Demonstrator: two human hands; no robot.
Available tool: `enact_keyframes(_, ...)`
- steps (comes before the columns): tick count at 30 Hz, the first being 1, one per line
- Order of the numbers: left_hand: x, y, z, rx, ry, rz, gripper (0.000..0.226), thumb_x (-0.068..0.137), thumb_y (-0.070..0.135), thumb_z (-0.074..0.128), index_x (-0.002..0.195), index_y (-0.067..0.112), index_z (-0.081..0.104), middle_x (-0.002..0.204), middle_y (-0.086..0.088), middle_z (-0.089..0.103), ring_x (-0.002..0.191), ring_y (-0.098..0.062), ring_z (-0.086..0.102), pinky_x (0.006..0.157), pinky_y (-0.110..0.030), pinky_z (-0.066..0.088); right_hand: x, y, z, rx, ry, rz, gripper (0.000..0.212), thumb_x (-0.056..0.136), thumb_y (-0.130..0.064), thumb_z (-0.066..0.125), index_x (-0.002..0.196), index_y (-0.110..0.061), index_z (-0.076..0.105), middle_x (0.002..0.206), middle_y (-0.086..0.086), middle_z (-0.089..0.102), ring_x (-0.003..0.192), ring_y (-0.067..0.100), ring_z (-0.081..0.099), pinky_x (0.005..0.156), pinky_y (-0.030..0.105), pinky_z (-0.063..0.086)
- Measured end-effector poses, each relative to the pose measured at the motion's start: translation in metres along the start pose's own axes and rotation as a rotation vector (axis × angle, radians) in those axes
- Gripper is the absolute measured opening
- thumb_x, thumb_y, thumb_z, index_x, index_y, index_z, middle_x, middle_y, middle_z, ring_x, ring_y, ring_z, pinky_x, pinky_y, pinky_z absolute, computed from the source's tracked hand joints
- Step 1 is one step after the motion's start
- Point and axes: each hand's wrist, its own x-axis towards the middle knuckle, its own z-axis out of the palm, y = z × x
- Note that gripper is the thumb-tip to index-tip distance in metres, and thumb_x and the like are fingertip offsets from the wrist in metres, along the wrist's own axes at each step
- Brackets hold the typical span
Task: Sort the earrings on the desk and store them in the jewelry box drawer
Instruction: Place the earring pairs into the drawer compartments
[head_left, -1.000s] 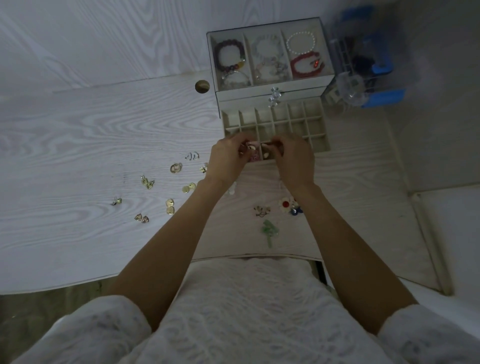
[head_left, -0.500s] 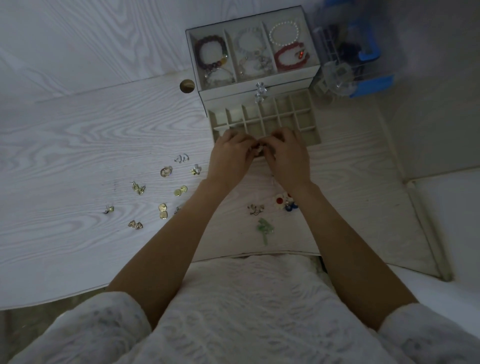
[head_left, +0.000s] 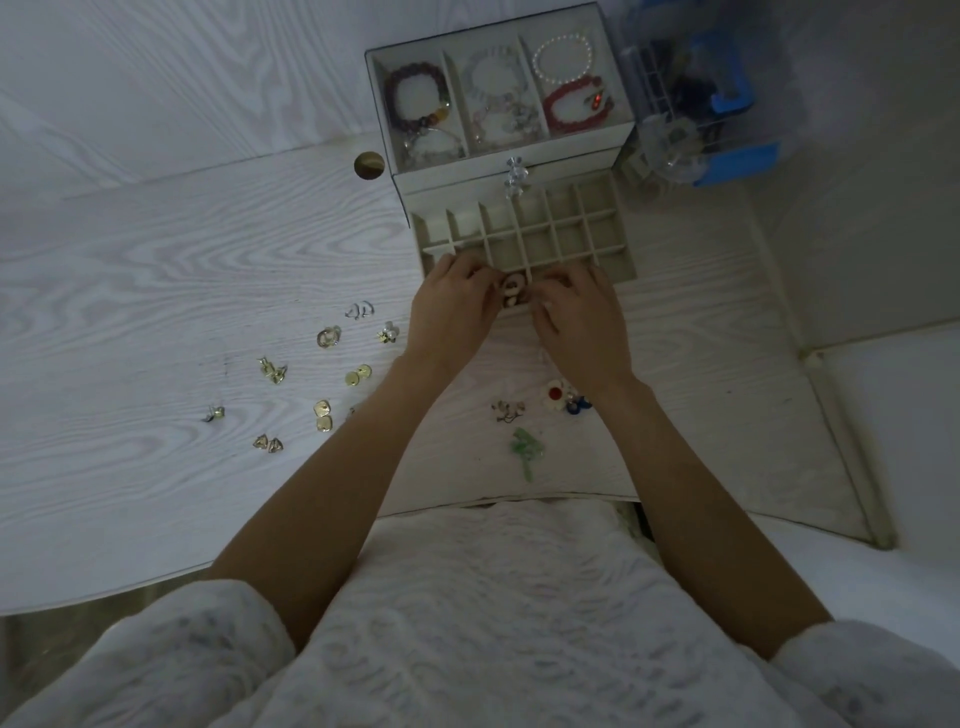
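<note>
The jewelry box (head_left: 498, 156) stands at the back of the desk with its gridded drawer (head_left: 608, 260) pulled out toward me. My left hand (head_left: 452, 312) and my right hand (head_left: 576, 322) meet at the drawer's front edge, fingers curled around a small pale earring pair (head_left: 514, 291) held between them. Several gold and silver earrings (head_left: 322, 415) lie scattered on the desk to the left. A flower earring (head_left: 556, 393), a green earring (head_left: 527, 448) and a dark small pair (head_left: 506, 410) lie between my forearms.
Bracelets (head_left: 418, 98) fill the box's top tray. A clear and blue organiser (head_left: 696, 104) stands right of the box. A round cable hole (head_left: 369, 165) sits left of it. The desk (head_left: 156, 260) meets a white wall behind and a ledge on the right.
Both hands stay together at the drawer's front edge, working the small earrings between their fingertips. The camera has tilted slightly, shifting the scene in view.
</note>
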Motion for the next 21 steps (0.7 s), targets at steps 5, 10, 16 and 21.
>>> enact_keyframes(5, -0.019, 0.008, -0.009, -0.085, 0.011, 0.040, 0.014, 0.087, 0.021, 0.058, 0.091, 0.011, 0.066, 0.089, -0.004, 0.066, 0.084, -0.023, 0.056, 0.070, -0.028, 0.045, -0.046, 0.003, -0.020, 0.102, 0.026, 0.097, 0.020, 0.084, -0.010, 0.055, 0.101, -0.011, 0.066, 0.096, 0.009, 0.061, 0.093, 0.022, 0.048, 0.083, 0.027, 0.039)
enact_keyframes(10, -0.071, 0.023, -0.013, -0.206, -0.202, 0.112, 0.017, 0.084, 0.022, 0.063, 0.101, 0.016, 0.061, 0.092, 0.001, 0.064, 0.086, -0.019, 0.057, 0.071, -0.031, 0.047, -0.096, 0.001, -0.023, 0.164, -0.142, 0.145, 0.014, 0.083, -0.008, 0.063, 0.097, -0.010, 0.066, 0.087, 0.006, 0.061, 0.074, 0.015, 0.056, 0.066, 0.017, 0.039)
enact_keyframes(16, -0.130, 0.036, 0.002, -0.140, -0.385, 0.107, 0.025, 0.073, 0.025, 0.073, 0.094, 0.014, 0.064, 0.092, -0.007, 0.062, 0.084, -0.028, 0.057, 0.069, -0.039, 0.053, -0.123, -0.005, -0.009, 0.185, -0.228, 0.120, 0.019, 0.081, -0.008, 0.067, 0.100, -0.008, 0.065, 0.094, 0.010, 0.063, 0.072, 0.016, 0.058, 0.067, 0.021, 0.041)
enact_keyframes(21, -0.142, 0.049, 0.009, -0.127, -0.315, -0.079, 0.029, 0.075, 0.031, 0.072, 0.089, 0.009, 0.060, 0.088, -0.009, 0.059, 0.071, -0.027, 0.059, 0.058, -0.029, 0.038, -0.122, -0.016, 0.004, 0.170, -0.238, 0.122, 0.014, 0.087, -0.020, 0.062, 0.096, -0.010, 0.066, 0.093, 0.009, 0.064, 0.079, 0.022, 0.059, 0.066, 0.026, 0.040)
